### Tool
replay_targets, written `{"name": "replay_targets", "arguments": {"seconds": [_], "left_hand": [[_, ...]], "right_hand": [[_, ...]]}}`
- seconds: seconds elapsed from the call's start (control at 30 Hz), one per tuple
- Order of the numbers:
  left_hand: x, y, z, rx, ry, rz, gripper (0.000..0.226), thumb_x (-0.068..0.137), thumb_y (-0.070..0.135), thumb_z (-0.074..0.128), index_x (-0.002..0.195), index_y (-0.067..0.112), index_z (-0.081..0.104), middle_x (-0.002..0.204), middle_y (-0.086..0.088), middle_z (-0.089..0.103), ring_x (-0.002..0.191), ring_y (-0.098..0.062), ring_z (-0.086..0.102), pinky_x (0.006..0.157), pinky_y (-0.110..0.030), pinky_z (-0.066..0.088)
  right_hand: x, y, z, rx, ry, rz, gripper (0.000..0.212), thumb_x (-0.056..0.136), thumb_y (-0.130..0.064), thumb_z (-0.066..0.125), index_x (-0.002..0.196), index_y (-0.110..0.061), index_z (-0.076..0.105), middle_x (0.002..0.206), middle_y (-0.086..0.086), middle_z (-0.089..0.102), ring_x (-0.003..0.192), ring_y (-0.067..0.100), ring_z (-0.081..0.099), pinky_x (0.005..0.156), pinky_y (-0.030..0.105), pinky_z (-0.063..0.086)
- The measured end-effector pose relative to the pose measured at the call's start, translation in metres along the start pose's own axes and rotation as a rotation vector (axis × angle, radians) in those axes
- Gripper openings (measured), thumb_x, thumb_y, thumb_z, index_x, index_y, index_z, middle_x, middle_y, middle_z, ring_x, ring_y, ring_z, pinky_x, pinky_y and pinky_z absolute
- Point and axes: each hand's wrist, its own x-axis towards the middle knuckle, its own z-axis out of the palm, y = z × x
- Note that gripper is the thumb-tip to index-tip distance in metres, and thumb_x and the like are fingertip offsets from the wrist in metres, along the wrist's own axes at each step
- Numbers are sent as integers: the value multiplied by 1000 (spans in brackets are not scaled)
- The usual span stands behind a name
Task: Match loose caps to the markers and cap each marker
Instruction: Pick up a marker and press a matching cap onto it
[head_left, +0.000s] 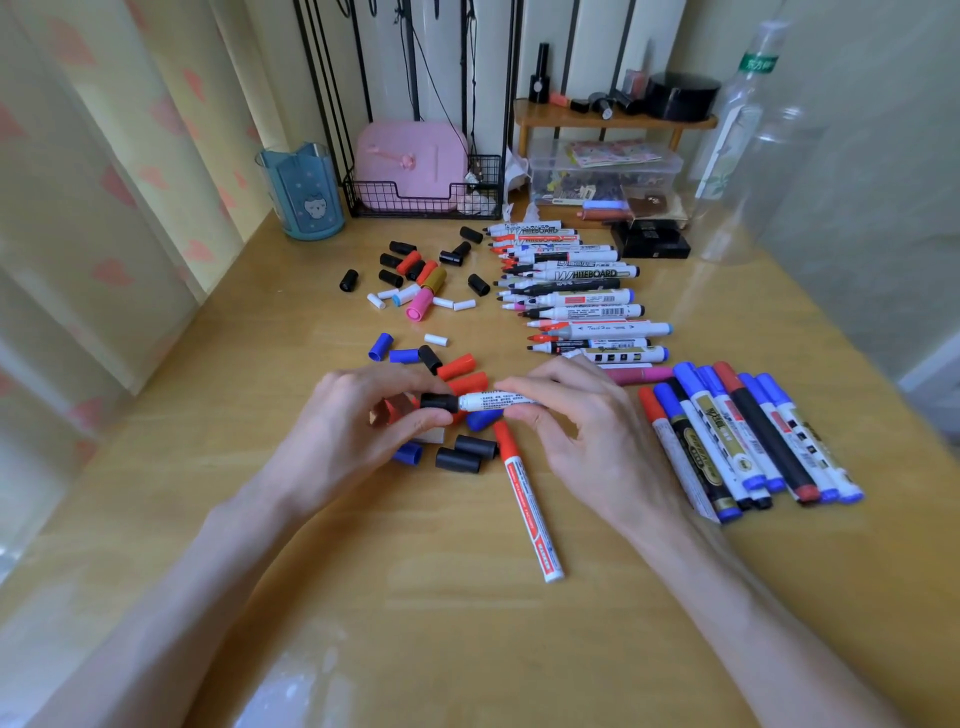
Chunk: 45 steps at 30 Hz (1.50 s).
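Note:
My right hand (576, 431) grips a white marker (493, 401) held level over the table. My left hand (358, 426) pinches a black cap (439, 402) that sits on the marker's left end. Loose black, blue and red caps (460, 460) lie under and around both hands. More loose caps (415, 280) are scattered farther back. A red-capped marker (527, 499) lies below my right hand. A row of uncapped markers (571, 291) lies behind, and a group of capped markers (748, 441) lies at the right.
A blue cup (304, 192) stands at the back left beside a wire basket (421, 208) with a pink box. A clear plastic box (602, 171), a small wooden shelf (613, 119) and a clear bottle (737, 135) stand at the back right. A curtain hangs left.

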Motion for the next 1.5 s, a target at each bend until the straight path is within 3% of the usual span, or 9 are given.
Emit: {"name": "replay_targets", "arguments": {"seconds": [0.4,0.6,0.73,0.87,0.93,1.1,1.27,1.33,1.5], "left_hand": [[-2,12,14,-97,150,-19,17,94,24,76,109,17,80,92,9,79,78,-5,76,74,-38,64],[0,9,17,-62,83,-13,15,98,16,73,112,19,79,90,7,76,74,-4,75,73,-34,62],[13,14,15,11,120,-56,14,97,16,73,109,19,80,77,21,69,68,1,65,67,-10,45],[11,7,13,-8,124,-125,12,99,20,70,104,22,80,68,13,68,64,-9,66,64,-25,53],[6,-3,8,-43,119,-189,12,98,23,71,106,21,80,75,11,74,70,-13,71,72,-35,57],[4,-4,6,62,54,-91,19,93,31,76,112,29,78,103,19,71,94,-2,62,80,-18,46],[1,-9,9,166,-17,-47,24,92,35,77,116,32,77,110,14,69,109,-10,58,92,-28,49],[1,-9,9,163,-61,-27,30,90,40,77,120,33,76,114,14,68,112,-9,57,97,-21,45],[4,-20,-3,116,75,-113,16,94,37,72,108,32,79,102,19,69,98,-4,58,82,-20,44]], "right_hand": [[-2,-13,2,-15,101,14,24,90,-2,78,113,-7,79,92,1,71,87,19,64,81,18,47],[-4,-9,2,6,66,29,24,90,-3,78,114,-9,80,94,-1,72,87,19,65,79,32,52],[5,-1,0,0,106,-19,21,96,-6,68,114,-7,79,95,3,71,87,25,64,78,40,54],[5,-2,-4,-75,174,-68,27,95,3,59,112,-4,79,97,6,69,88,27,60,79,36,57],[5,3,-11,-114,235,-50,29,89,12,67,110,-3,79,96,7,69,89,26,61,84,24,53],[8,9,-13,-129,216,9,34,85,16,73,112,-4,79,97,6,70,91,25,63,88,16,48],[6,2,-9,-120,172,14,30,87,10,76,112,-6,79,98,2,70,92,24,63,86,22,49],[5,2,-8,-125,157,25,28,88,6,76,113,-7,79,97,2,70,92,24,62,85,27,50],[4,7,-9,-113,163,44,24,92,-1,75,114,-8,79,99,2,71,94,25,64,84,38,53]]}}
